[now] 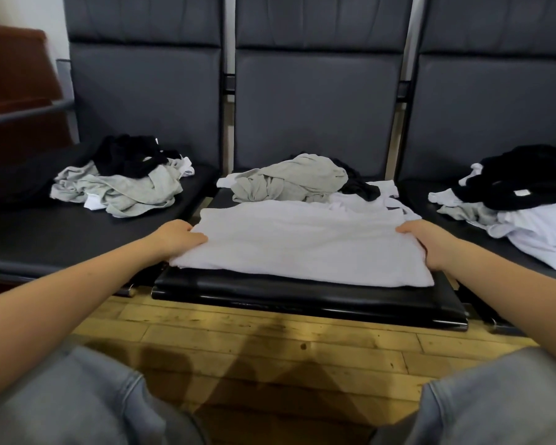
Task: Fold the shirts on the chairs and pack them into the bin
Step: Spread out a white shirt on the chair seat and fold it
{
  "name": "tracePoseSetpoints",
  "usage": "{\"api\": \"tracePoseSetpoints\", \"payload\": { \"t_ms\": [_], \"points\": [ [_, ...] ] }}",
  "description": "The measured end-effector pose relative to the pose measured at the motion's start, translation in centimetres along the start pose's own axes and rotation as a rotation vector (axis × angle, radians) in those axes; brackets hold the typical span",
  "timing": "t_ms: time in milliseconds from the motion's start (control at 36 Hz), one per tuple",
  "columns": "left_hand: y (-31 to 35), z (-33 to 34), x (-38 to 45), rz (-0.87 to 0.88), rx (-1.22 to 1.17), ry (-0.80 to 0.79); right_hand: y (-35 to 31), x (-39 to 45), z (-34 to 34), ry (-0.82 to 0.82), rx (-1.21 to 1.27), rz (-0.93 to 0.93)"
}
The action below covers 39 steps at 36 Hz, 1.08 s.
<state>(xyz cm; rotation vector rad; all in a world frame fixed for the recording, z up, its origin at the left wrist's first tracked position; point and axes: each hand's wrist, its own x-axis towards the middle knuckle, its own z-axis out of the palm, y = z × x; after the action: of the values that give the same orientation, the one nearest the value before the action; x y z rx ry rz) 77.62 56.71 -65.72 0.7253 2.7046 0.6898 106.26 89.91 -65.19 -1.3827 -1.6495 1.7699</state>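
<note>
A white shirt (305,242) lies flat and partly folded across the front of the middle chair seat (308,300). My left hand (177,236) grips its left edge and my right hand (427,242) grips its right edge, fingers curled under the cloth. Behind it on the same seat sits a crumpled grey shirt (289,181) with a black one (360,187) and more white cloth beside it. No bin is in view.
The left seat holds a heap of grey, black and white shirts (122,181). The right seat holds a pile of white and black shirts (527,203). Dark chair backs rise behind. A wooden floor (270,348) and my knees in grey trousers fill the foreground.
</note>
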Motion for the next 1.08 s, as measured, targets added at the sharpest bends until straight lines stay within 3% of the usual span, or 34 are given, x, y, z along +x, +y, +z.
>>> {"api": "tracePoseSetpoints", "payload": {
  "t_ms": [83,194,361,500,611,722,861,944,1083],
  "points": [
    [0.2,-0.2,-0.2,-0.038,0.079,-0.063,-0.1,0.4,0.4,0.074,0.013,-0.031],
    [0.2,-0.3,0.1,-0.066,0.058,-0.117,-0.1,0.7,0.7,0.068,0.022,0.057],
    [1.3,0.3,1.6,0.126,0.089,0.123,-1.4,1.9,0.6,0.046,0.137,0.088],
    [3.8,2.1,2.7,0.218,0.034,0.140,-4.4,-0.7,3.9,0.006,0.154,-0.013],
    [5.0,3.4,3.5,0.298,0.020,0.129,-6.3,-1.9,7.8,-0.129,0.149,-0.027],
    [6.0,3.7,3.9,0.299,0.044,0.216,-6.7,-3.0,12.1,-0.410,0.124,-0.075],
    [6.3,4.7,4.4,0.268,0.084,0.149,-5.4,-3.6,15.8,-0.634,-0.008,0.026],
    [6.5,5.8,4.4,0.300,0.168,0.169,-4.7,-2.9,15.6,-0.568,-0.142,-0.060],
    [7.9,6.8,4.1,0.310,0.120,0.171,-3.6,-0.6,13.0,-0.199,-0.377,-0.447]
  ]
}}
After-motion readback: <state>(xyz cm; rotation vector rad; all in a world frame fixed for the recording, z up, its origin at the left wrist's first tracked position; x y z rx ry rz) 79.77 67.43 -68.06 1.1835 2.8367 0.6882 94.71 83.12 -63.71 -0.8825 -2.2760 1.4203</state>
